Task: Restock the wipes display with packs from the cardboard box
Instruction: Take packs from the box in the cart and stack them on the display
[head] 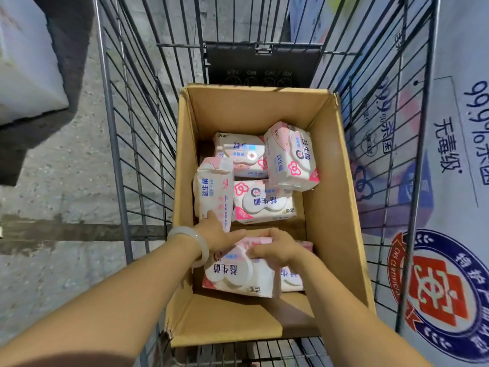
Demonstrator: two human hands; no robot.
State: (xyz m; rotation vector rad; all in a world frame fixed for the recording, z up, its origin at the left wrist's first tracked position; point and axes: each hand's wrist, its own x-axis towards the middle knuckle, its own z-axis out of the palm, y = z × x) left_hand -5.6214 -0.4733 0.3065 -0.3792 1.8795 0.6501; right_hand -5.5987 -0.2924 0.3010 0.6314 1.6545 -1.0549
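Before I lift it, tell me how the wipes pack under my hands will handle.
The wipes pack looks soft: its wrapper creases under the right hand, so it probably sags. The glossy film may slip. The left hand also rests on it, so two hands should steady it.

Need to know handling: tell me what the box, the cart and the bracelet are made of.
Cardboard box: plain brown matte cardboard, folded flaps. Shopping cart: grey metal wire, dull sheen. Bracelet on the left wrist: pale, glossy, translucent-looking, possibly jade or glass; cannot tell.

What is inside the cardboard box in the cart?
Pink-and-white wipes packs lie loose in the cardboard box; both hands, left hand and right hand, are on the nearest ones. Anything beneath them is hidden.
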